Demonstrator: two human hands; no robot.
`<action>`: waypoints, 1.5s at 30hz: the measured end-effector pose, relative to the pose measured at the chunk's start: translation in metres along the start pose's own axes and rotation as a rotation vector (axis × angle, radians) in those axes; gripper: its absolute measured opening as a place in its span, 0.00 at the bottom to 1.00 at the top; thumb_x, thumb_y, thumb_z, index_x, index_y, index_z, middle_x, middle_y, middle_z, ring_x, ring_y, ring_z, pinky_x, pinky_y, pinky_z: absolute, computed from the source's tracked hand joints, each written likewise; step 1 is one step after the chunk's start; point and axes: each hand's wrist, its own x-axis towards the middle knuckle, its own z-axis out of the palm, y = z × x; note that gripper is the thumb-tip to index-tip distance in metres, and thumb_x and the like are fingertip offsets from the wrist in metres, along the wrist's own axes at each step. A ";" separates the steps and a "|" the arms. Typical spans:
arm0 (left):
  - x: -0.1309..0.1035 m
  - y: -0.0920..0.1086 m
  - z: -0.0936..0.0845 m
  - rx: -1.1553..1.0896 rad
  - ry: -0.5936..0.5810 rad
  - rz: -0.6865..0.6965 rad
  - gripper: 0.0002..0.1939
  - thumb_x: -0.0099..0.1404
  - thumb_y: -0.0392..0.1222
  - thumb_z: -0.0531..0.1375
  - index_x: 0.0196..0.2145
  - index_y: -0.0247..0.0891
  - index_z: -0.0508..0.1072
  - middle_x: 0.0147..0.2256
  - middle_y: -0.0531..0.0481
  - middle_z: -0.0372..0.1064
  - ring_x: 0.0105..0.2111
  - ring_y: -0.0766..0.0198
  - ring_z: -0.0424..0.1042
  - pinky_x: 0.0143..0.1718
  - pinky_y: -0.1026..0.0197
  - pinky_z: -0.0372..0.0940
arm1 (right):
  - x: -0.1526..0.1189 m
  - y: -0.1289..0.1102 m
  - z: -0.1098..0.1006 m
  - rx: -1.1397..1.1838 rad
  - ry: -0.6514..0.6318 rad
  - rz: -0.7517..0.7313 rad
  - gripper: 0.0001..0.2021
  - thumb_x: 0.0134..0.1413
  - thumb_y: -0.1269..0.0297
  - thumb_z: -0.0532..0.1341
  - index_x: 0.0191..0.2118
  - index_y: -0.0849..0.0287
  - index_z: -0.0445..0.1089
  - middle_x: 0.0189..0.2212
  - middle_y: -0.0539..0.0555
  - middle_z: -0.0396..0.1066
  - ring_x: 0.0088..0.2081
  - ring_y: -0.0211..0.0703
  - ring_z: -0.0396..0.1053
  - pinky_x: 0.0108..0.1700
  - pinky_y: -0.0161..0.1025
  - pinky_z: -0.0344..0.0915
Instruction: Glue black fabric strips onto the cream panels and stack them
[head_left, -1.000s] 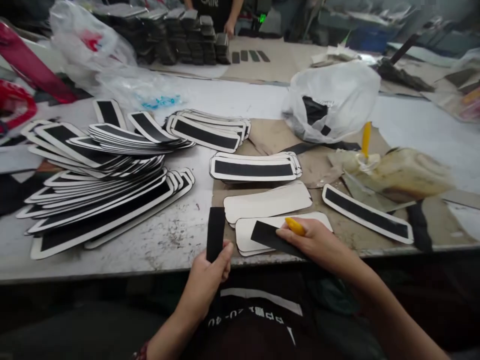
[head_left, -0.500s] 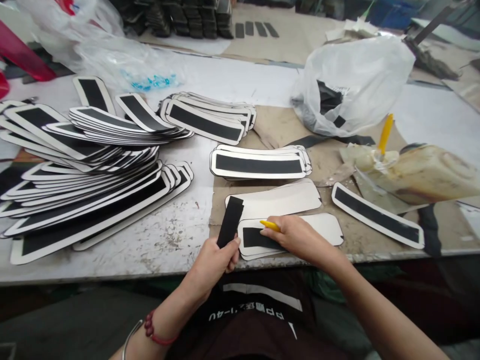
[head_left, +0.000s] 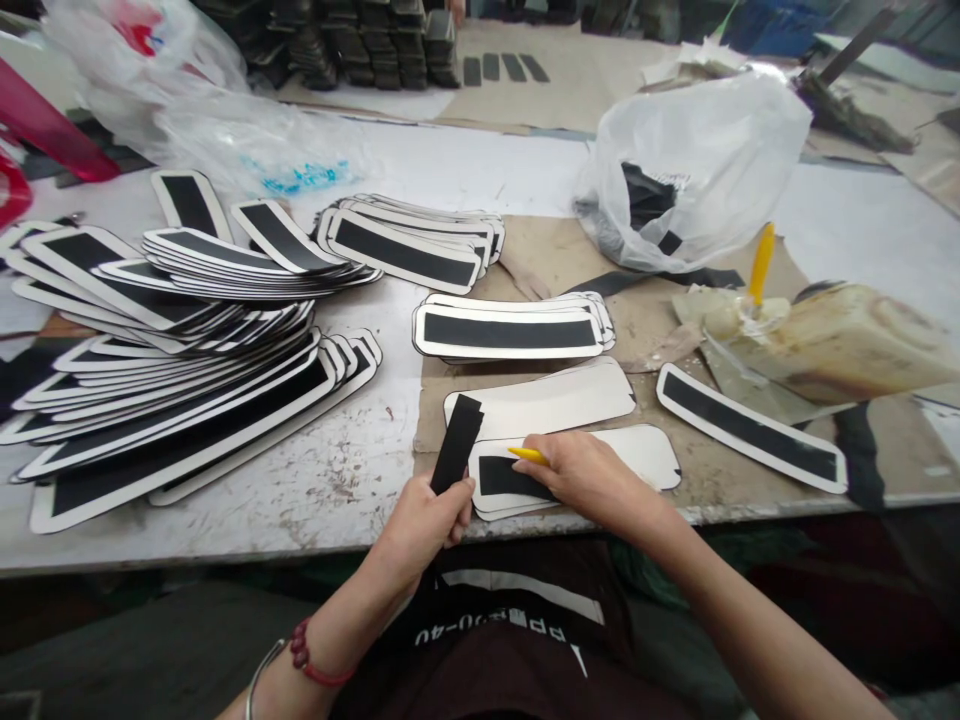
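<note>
Between the thumb and fingers of my left hand (head_left: 433, 510) is a small stack of black strips (head_left: 456, 445), held upright at a slant. My right hand (head_left: 589, 475) grips a yellow pointed tool (head_left: 529, 456), its tip aimed left. Under that hand a black strip (head_left: 506, 476) lies on a white curved piece (head_left: 651, 452) at the table's front edge; the hand covers the strip's right end. Just behind is another pile of bare white curved pieces (head_left: 540, 398). Farther back sits a pile of white pieces with black strips on them (head_left: 514, 330).
Large fanned stacks of finished-looking strip pieces (head_left: 187, 430) fill the left. A single one (head_left: 750, 425) lies at right, near a yellowed plastic bottle (head_left: 862, 335) with a yellow handle (head_left: 762, 265). Behind stands a white plastic bag (head_left: 705, 170) with black pieces inside.
The view has shifted slightly. Both hands keep their holds, the left on the black strips and the right on the yellow tool over the strip. Little else differs.
</note>
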 end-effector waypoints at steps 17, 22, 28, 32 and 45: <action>0.005 -0.006 -0.003 -0.030 -0.057 0.001 0.17 0.53 0.50 0.57 0.15 0.37 0.61 0.13 0.56 0.55 0.13 0.72 0.54 0.15 0.67 0.48 | 0.010 0.001 0.003 0.036 0.011 -0.032 0.12 0.59 0.56 0.54 0.35 0.57 0.71 0.32 0.54 0.73 0.33 0.44 0.69 0.32 0.35 0.53; 0.001 -0.003 -0.004 -0.010 -0.045 -0.004 0.16 0.53 0.48 0.56 0.15 0.37 0.61 0.13 0.56 0.56 0.14 0.72 0.55 0.16 0.67 0.49 | 0.010 0.000 0.004 -0.034 0.000 -0.026 0.12 0.60 0.56 0.54 0.37 0.56 0.71 0.33 0.55 0.74 0.35 0.47 0.71 0.32 0.36 0.54; 0.003 -0.002 -0.003 0.027 -0.039 -0.001 0.17 0.53 0.47 0.57 0.13 0.37 0.60 0.11 0.56 0.55 0.13 0.72 0.54 0.16 0.67 0.49 | 0.011 -0.002 0.005 -0.094 -0.006 -0.025 0.13 0.60 0.56 0.53 0.37 0.56 0.71 0.32 0.55 0.74 0.34 0.47 0.71 0.31 0.36 0.55; 0.006 0.000 0.004 0.018 0.030 -0.010 0.20 0.50 0.52 0.59 0.13 0.39 0.58 0.08 0.57 0.52 0.11 0.72 0.51 0.13 0.67 0.46 | 0.013 -0.006 0.005 -0.123 -0.012 -0.020 0.13 0.60 0.55 0.53 0.37 0.57 0.71 0.31 0.56 0.74 0.34 0.48 0.71 0.30 0.36 0.55; 0.006 -0.003 0.008 0.114 0.135 -0.008 0.23 0.46 0.58 0.59 0.09 0.42 0.54 0.05 0.56 0.48 0.09 0.70 0.48 0.14 0.64 0.43 | -0.067 0.085 -0.013 -0.089 0.030 0.306 0.12 0.60 0.58 0.52 0.33 0.57 0.69 0.33 0.54 0.72 0.37 0.46 0.69 0.35 0.35 0.54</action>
